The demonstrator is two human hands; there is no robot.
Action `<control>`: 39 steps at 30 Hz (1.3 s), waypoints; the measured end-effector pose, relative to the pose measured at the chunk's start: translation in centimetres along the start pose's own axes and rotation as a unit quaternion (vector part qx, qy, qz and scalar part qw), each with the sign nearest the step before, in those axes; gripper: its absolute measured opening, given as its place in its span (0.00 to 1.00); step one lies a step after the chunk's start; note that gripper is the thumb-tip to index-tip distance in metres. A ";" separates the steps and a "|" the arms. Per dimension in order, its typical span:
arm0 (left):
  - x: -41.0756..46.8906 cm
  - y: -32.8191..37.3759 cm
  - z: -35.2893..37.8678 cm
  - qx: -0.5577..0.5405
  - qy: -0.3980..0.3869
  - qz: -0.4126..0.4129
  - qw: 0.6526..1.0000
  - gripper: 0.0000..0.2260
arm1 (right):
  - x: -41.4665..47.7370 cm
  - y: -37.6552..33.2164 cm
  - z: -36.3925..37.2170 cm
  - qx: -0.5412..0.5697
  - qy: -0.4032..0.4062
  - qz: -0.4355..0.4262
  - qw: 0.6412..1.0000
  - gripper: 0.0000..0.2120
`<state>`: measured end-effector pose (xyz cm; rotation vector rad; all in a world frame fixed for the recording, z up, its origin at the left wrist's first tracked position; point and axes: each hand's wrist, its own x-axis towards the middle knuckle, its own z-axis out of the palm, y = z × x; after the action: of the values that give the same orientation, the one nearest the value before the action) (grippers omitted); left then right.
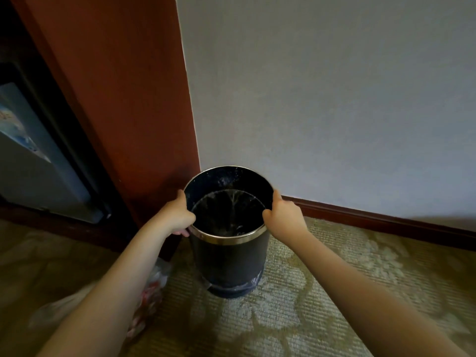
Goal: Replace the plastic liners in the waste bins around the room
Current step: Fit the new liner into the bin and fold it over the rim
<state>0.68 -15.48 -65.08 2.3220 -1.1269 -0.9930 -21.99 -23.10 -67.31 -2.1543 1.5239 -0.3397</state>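
I see bin (229,256) on carpet (322,292), corner by wall (322,99). Left hand (177,215), right hand (286,215) grip bin at rim (231,237), 1 each side, fingers (181,232) curled. I judge bin stiff, light; liner (233,202) thin, slippery.

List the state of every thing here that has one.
Left hand: grips the bin's rim.
Right hand: grips the bin's rim.
Waste bin: upright, no lid.
Clear liner: inside the bin.
Used bag: lying on carpet, left of bin.
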 end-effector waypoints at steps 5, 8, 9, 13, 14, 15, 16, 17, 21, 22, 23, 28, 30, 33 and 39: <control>1.7 -1.8 2.4 0.055 -0.038 -0.027 0.997 0.40 | -0.3 1.2 2.4 0.009 -0.071 0.037 0.997 0.36; 2.5 -2.7 3.2 0.072 -0.055 -0.034 0.995 0.40 | -0.4 1.7 3.4 -0.004 -0.093 0.049 0.994 0.36; 2.8 -3.0 3.4 0.083 -0.059 -0.033 0.994 0.41 | -0.4 1.9 3.8 -0.008 -0.099 0.053 0.994 0.36; 3.7 -4.1 3.7 0.122 -0.065 -0.025 0.990 0.42 | 0.1 2.6 4.8 -0.018 -0.112 0.050 0.992 0.36; 3.8 -4.2 3.7 0.131 -0.060 -0.021 0.989 0.41 | 0.3 2.7 4.9 -0.025 -0.112 0.049 0.992 0.35; 4.0 -4.2 3.8 0.144 -0.052 -0.019 0.988 0.41 | 0.3 2.7 5.0 -0.036 -0.111 0.048 0.992 0.35; 4.0 -4.1 4.1 0.160 -0.043 -0.018 0.986 0.42 | 0.3 2.8 5.1 -0.053 -0.107 0.047 0.992 0.35; 4.0 -4.0 4.3 0.177 -0.032 -0.020 0.983 0.42 | 0.3 2.8 5.1 -0.075 -0.101 0.045 0.991 0.34; 3.4 -3.3 5.0 0.232 0.028 -0.022 0.972 0.40 | 0.4 2.6 4.4 -0.150 -0.034 0.018 0.988 0.23; 3.2 -3.0 4.8 0.240 0.050 -0.009 0.969 0.39 | 0.6 2.3 3.9 -0.141 -0.011 0.010 0.990 0.21; 3.1 -2.6 4.6 0.243 0.077 0.012 0.967 0.37 | 0.8 2.0 3.4 -0.115 0.007 0.006 0.993 0.19; 1.8 2.2 2.3 0.154 0.155 0.120 0.968 0.22 | 2.5 -1.1 -0.8 -0.028 -0.007 -0.005 1.000 0.12; 1.0 4.6 0.3 0.123 0.139 0.128 0.974 0.20 | 2.8 -3.0 -3.6 -0.022 -0.019 -0.013 0.999 0.12; -1.0 8.5 -3.6 0.111 0.123 0.117 0.979 0.17 | 3.1 -6.1 -8.5 -0.006 -0.027 -0.015 1.000 0.12; -7.0 16.5 -12.5 0.067 0.062 0.104 0.990 0.09 | 1.6 -12.7 -20.4 -0.010 -0.042 -0.021 0.999 0.12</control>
<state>-1.91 -19.67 -43.71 2.2737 -1.3869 -0.7075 -20.45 -26.02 -43.49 -2.1906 1.4436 -0.2447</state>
